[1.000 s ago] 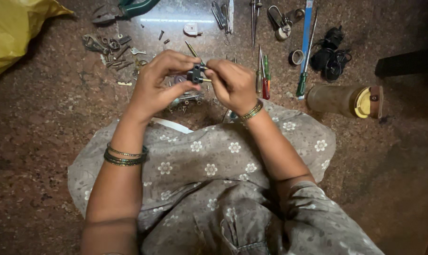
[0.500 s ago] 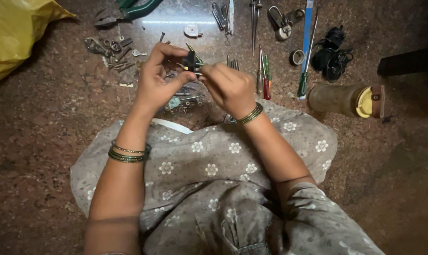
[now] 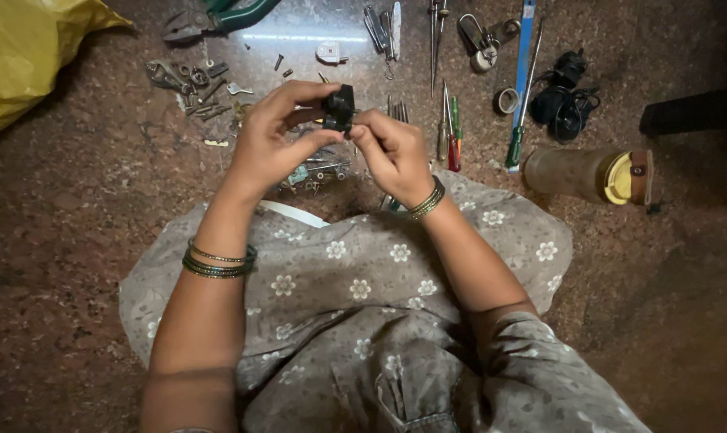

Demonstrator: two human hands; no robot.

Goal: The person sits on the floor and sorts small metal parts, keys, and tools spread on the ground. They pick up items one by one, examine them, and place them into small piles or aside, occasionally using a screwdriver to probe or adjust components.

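My left hand (image 3: 273, 138) pinches a small black plug-like part (image 3: 338, 107) between thumb and fingers, held up above the floor. My right hand (image 3: 391, 152) meets it from the right, its fingertips closed on the part's lower right side. Whether the right hand also holds a small tool is hidden by the fingers. Both wrists wear bangles. Beneath the hands lies a scatter of small screws and metal bits (image 3: 315, 171).
On the stone floor ahead lie pliers (image 3: 211, 18), keys and screws (image 3: 183, 80), screwdrivers (image 3: 450, 128), a padlock (image 3: 479, 42), a tape ring (image 3: 504, 99), a black cord bundle (image 3: 562, 95) and a brown bottle on its side (image 3: 588, 172). A yellow bag (image 3: 22, 56) sits far left.
Both hands shifted slightly up and right with the black part, which has been turned so its broad dark face now shows; the right fingers moved lower on it.
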